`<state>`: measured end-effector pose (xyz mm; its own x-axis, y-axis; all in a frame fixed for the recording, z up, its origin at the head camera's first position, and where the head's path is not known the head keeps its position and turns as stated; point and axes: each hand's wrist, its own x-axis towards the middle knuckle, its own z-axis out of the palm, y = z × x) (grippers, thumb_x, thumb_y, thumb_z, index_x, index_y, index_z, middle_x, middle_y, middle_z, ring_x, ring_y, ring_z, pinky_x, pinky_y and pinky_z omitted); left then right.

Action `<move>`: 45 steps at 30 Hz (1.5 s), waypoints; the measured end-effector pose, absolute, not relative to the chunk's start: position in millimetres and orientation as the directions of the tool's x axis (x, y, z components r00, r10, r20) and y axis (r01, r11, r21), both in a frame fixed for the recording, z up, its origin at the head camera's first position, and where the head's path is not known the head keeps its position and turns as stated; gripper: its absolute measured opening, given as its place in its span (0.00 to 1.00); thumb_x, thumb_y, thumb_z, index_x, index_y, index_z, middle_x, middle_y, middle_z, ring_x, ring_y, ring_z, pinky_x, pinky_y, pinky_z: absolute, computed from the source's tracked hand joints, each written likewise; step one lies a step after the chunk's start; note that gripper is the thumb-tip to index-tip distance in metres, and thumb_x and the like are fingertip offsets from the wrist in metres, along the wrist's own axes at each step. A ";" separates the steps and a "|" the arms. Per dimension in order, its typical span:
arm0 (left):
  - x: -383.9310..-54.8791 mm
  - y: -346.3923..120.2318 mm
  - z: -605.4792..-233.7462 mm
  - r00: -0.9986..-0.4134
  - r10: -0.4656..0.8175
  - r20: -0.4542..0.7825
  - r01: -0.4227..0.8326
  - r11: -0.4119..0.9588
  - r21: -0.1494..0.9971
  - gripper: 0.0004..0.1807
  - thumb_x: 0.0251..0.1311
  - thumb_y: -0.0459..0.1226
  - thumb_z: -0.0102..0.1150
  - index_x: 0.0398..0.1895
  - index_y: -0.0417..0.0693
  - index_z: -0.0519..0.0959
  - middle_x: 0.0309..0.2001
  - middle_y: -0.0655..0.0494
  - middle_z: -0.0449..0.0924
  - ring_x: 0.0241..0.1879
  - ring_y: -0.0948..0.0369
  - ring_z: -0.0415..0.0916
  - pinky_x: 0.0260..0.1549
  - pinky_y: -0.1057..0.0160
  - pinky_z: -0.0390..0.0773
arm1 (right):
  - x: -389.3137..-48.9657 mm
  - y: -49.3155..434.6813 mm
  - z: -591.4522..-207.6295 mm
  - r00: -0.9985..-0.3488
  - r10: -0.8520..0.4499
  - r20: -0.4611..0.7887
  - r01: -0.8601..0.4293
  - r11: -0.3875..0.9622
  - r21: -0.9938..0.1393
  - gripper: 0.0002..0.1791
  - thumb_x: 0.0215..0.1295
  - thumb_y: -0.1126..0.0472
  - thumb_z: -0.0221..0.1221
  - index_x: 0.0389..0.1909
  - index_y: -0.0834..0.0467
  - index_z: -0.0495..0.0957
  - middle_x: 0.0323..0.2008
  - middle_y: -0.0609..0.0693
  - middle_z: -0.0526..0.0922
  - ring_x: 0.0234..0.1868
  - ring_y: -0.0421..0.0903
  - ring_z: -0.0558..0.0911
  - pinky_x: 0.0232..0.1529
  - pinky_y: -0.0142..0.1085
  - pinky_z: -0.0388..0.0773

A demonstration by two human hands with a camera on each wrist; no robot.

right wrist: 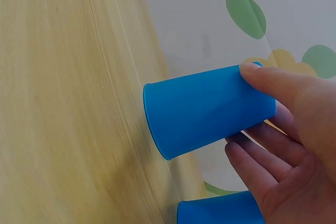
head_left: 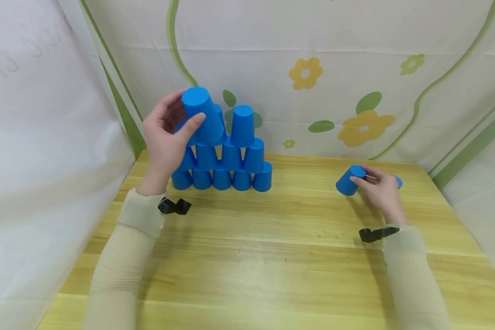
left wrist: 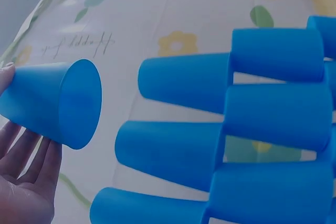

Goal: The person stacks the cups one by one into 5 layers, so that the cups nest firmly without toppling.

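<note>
In the head view my left hand [head_left: 167, 133] grips an upside-down blue plastic cup [head_left: 206, 117] by its narrow end, raised in front of the top row of a cup pyramid [head_left: 231, 156]. The left wrist view shows that cup [left wrist: 47, 100] apart from the stacked cups [left wrist: 178, 82], its mouth free. Over at the right, my right hand [head_left: 381, 190] pinches another blue cup [head_left: 348, 182] near its base between thumb and fingers. This cup [right wrist: 210, 111] is held above the table, slightly tilted. One more blue cup [right wrist: 223, 211] stands behind the right hand, mostly hidden.
The pyramid stands on a wooden table [head_left: 247, 256] at the back left, its cups upside down in rows. Behind the table hangs a white curtain [head_left: 264, 73] with flower prints, and a further white curtain [head_left: 45, 160] borders the left side.
</note>
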<state>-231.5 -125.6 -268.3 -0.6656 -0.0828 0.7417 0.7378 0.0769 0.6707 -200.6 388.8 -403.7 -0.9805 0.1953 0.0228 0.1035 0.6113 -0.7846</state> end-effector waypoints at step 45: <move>-294.6 -146.7 -244.8 -0.856 -0.157 0.493 0.459 0.209 0.864 0.30 0.65 0.48 0.68 0.69 0.55 0.76 0.62 0.59 0.79 0.58 0.59 0.77 0.61 0.62 0.73 | -201.9 362.4 -375.9 -0.945 0.293 0.148 0.031 0.530 -0.848 0.41 0.63 0.42 0.69 0.73 0.54 0.70 0.65 0.58 0.77 0.60 0.47 0.80 0.53 0.27 0.78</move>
